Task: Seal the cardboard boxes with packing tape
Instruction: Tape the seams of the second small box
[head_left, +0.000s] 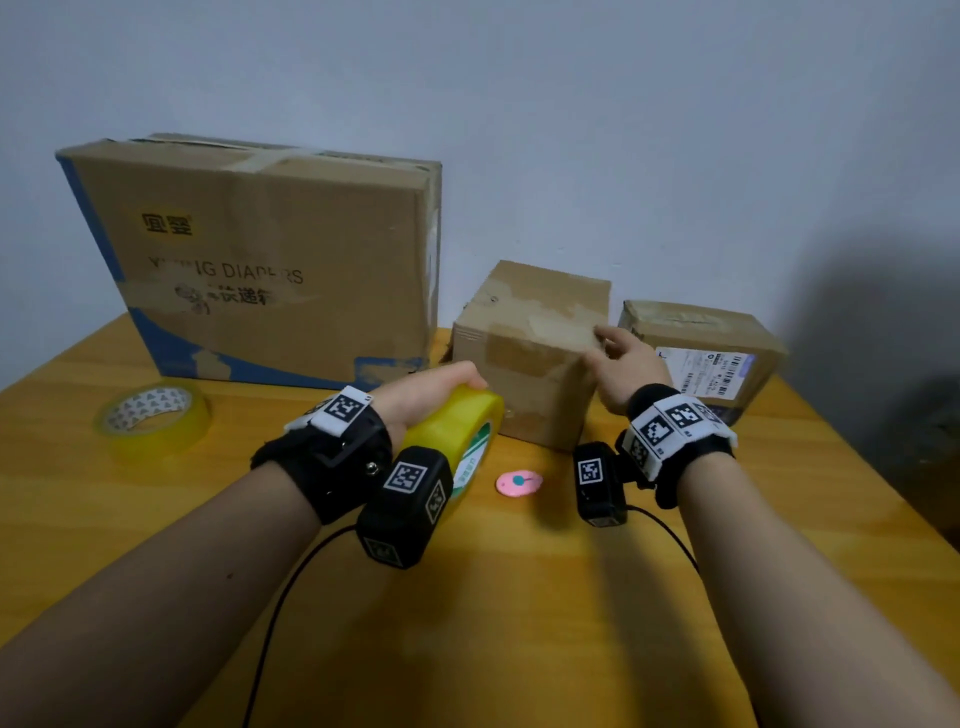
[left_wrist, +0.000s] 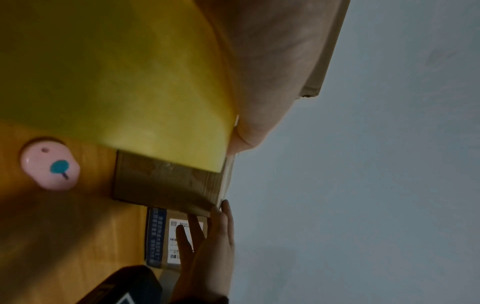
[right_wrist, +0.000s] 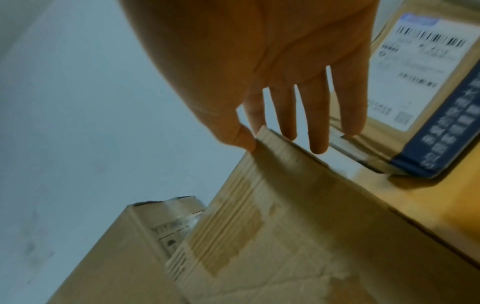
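The small cardboard box (head_left: 524, 353) stands on the tabletop (head_left: 519, 597) between the large diaper box (head_left: 270, 260) and a labelled parcel (head_left: 706, 353). The right hand (head_left: 626, 369) reaches its top right corner with fingers (right_wrist: 318, 123) straight and spread, its grip apart, thumb touching the edge. The left hand (head_left: 421, 395) has its grip clamped on a yellow roll of packing tape (head_left: 457, 431) just in front of the box. A second roll (head_left: 150, 415) lies to the left; a pink cutter (head_left: 519, 483) lies near.

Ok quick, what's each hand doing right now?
Left hand: grips the tape roll.
Right hand: open, fingers straight, thumb touching the middle box at its top corner.
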